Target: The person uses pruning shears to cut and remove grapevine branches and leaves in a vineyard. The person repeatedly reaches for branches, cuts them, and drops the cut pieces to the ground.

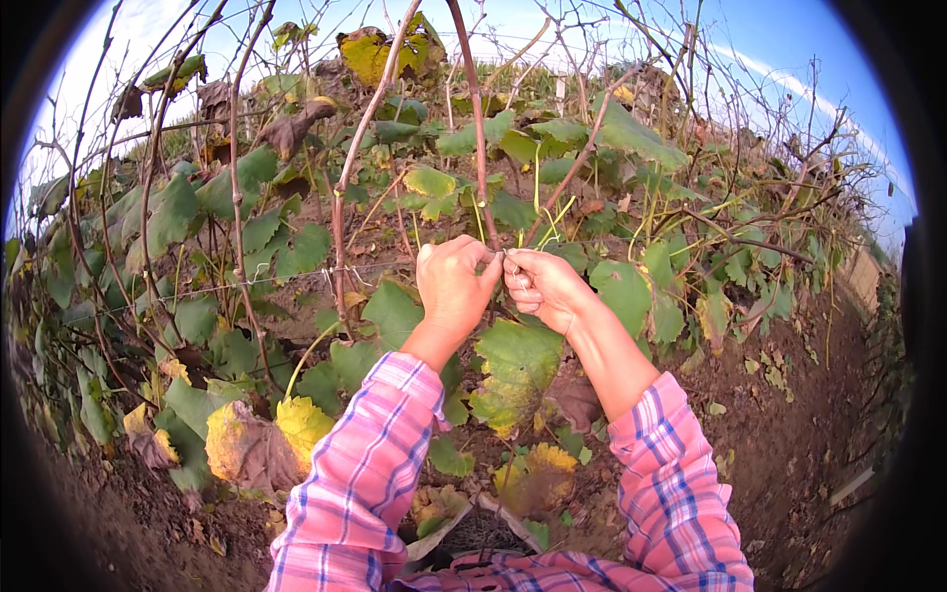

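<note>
My two hands meet at the foot of a reddish-brown grapevine cane (477, 126), by the trellis wire. With curled fingers, my left hand (453, 285) pinches at the cane's base; the thin tie between its thumb and forefinger is mostly hidden. My right hand (551, 287) grips a thin pale tie (521, 280), whose strands show across its fingers. A second cane (584, 159) slants up to the right from behind the right hand. On the left, another cane (339, 222) stands against the trellis wire (296, 277), with a pale twisted tie (328, 277) beside it.
A large yellowing grape leaf (514, 370) hangs just below my hands. More canes (235, 170) rise on the left, and tangled shoots (740, 233) spread on the right. At my waist is an open bag (484, 529) with dark thin strands inside. Bare soil (799, 451) lies below.
</note>
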The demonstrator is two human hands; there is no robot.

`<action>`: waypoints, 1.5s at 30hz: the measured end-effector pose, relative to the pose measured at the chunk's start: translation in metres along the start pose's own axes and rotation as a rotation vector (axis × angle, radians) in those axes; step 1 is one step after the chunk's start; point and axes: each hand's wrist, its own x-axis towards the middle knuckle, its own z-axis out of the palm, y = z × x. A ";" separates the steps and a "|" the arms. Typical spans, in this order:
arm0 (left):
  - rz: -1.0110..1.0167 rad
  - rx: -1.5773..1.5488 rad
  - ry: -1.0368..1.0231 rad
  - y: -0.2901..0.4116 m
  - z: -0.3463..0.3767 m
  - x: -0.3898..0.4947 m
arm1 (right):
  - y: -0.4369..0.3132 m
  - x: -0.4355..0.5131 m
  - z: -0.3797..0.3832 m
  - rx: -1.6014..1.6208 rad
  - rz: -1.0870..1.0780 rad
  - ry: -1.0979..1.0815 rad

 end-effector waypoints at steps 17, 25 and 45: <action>-0.036 0.036 -0.115 -0.001 -0.003 0.007 | -0.016 -0.175 0.009 -0.255 -0.518 -0.025; 0.126 0.111 0.063 0.014 -0.003 -0.009 | 0.096 -0.245 -0.006 -0.217 -0.195 0.011; -0.451 -2.610 -0.628 0.192 -0.329 -0.137 | 0.263 -0.358 0.142 -0.137 0.237 -0.064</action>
